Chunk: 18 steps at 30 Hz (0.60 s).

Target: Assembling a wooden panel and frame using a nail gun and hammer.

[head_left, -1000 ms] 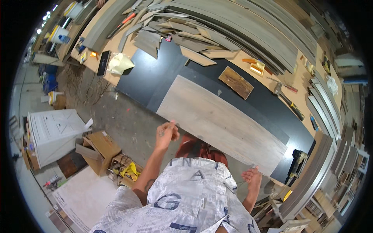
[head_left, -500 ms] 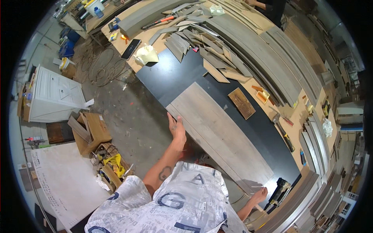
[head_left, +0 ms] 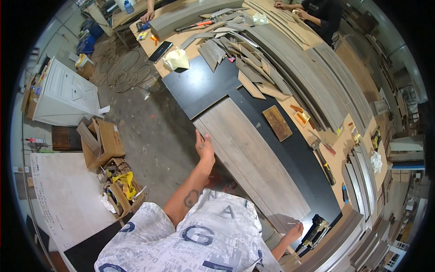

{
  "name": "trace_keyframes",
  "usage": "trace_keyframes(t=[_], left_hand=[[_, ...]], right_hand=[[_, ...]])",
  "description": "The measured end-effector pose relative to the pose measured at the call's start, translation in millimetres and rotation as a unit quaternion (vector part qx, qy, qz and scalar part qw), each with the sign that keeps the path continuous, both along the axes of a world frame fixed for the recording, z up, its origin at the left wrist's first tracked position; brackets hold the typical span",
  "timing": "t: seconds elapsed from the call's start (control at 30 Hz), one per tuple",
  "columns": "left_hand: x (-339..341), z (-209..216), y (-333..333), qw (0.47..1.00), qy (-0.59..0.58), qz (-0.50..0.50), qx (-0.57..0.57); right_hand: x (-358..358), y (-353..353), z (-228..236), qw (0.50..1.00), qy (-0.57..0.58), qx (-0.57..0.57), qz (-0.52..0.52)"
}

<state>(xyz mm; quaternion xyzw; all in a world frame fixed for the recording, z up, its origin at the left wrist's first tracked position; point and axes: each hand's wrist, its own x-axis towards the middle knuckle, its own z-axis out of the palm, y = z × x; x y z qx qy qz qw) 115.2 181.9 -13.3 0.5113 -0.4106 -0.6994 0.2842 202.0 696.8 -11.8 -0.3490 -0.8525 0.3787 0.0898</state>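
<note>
A long grey-brown wooden board (head_left: pixel 253 156), with a narrower strip along its near side, lies across the black tabletop (head_left: pixel 183 93). Its near edge sticks out past the table. My left hand (head_left: pixel 205 148) is closed on the near edge at the left end, thumb on top and fingers partly hidden. At the right end, my right hand (head_left: pixel 293 232) holds the near corner with bent fingers; a thin pale bit shows at its fingertips, too small to name. Beside that hand sits a black nail gun (head_left: pixel 314 233). Behind the board lies a brown wooden block (head_left: pixel 277 123).
Offcuts (head_left: pixel 253 63) are heaped at the back beside long grey planks (head_left: pixel 312 72). A hammer (head_left: pixel 324 163) lies at the right. Co-workers' hands (head_left: pixel 147 17) and a person in black (head_left: pixel 321 13) are across the table. A cardboard box (head_left: pixel 103 140) stands left on the floor.
The view has shifted slightly. A dark gap now shows along the board's left end, while both my hands stay on it. Another person's hand has come into view at the far table.
</note>
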Motion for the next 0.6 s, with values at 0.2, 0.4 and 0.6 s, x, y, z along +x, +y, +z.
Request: trace_keyframes(t=[0.2, 0.4, 0.6], left_hand=[[9.9, 1.9, 13.4, 0.999, -0.005, -0.043, -0.031], [-8.5, 21.5, -27.8, 0.800, -0.239, -0.197, -0.514], [-46.7, 1.3, -71.8, 0.703, -0.237, -0.348, -0.574]], right_hand=[[7.5, 20.3, -10.1, 1.000, -0.019, -0.005, 0.016], [5.9, 23.4, -8.8, 1.000, 0.019, -0.006, 0.024], [-4.9, 12.9, -1.7, 1.000, 0.013, -0.012, 0.001]])
